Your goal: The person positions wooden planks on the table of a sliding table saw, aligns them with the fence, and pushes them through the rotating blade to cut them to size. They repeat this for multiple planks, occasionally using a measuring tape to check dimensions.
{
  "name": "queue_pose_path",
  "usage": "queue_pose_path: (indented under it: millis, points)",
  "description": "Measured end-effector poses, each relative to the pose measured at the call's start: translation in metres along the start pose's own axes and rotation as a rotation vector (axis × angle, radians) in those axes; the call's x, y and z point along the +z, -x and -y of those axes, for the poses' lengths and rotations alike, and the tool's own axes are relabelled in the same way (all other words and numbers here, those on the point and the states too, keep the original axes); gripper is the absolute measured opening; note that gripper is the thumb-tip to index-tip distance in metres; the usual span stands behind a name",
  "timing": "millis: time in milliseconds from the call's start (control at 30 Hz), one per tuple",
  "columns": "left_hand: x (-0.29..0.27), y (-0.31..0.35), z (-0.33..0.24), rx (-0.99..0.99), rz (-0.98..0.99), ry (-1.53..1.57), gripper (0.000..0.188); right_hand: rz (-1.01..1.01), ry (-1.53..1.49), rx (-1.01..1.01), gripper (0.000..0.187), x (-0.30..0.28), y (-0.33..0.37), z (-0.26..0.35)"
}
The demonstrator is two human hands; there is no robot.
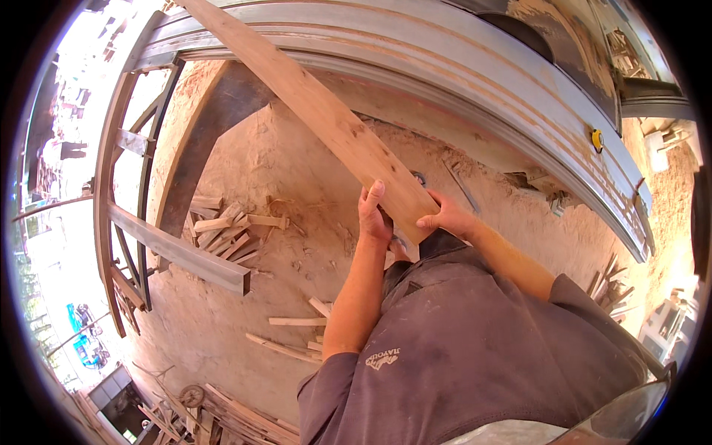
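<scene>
At the far left of the frame a blue object [87, 337] is standing beyond a dark metal frame [105, 178], whose long edges are bending with the rim. From it a grey metal beam [180, 248] is jutting toward the middle, its squared end facing the person. Above that end a heap of wooden offcuts [236, 241] is lying on the floor [289, 271], while a pile of strips [237, 411] is filling the bottom left. Floor is showing between the heap and the left forearm. A long wooden plank [322, 119] is running from the upper left to the centre, crossing over the metal counter [519, 96], its near end reaching the person's shirt. The left hand [374, 219] is clamping the plank's left edge, thumb on top; its other fingers are mostly hiding. The right hand [452, 219] is clamping the right edge near the end, thumb resting on the upper face. The counter's front edge is curving down toward the right, leaving a strip of floor beside the right forearm, and a yellow tape measure [598, 141] is sitting near that edge
</scene>
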State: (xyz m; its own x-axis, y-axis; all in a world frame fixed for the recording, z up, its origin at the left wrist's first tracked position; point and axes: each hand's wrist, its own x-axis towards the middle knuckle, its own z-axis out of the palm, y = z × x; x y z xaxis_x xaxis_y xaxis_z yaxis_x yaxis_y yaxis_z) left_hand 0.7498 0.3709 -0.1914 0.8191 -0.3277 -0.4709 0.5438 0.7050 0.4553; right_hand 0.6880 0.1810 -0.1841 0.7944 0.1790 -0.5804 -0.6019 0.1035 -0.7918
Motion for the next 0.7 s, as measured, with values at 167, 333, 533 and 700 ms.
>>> queue_pose_path:
  millis: [167,333,533,700]
  points:
    - [-0.013,-0.007,0.007,0.006,-0.04,-0.023,0.055,0.005,0.022,-0.012,0.087,0.0,0.0,0.003]
    - [-0.019,-0.011,0.015,0.021,-0.033,-0.024,0.054,-0.008,0.087,-0.036,0.084,-0.009,-0.004,-0.01]
    - [-0.009,-0.012,0.017,0.005,-0.02,-0.008,0.051,0.014,0.033,-0.026,0.087,-0.014,-0.002,0.0]
    - [-0.031,-0.017,0.026,0.06,-0.058,0.014,0.048,0.055,0.078,0.019,0.089,-0.011,-0.008,0.008]
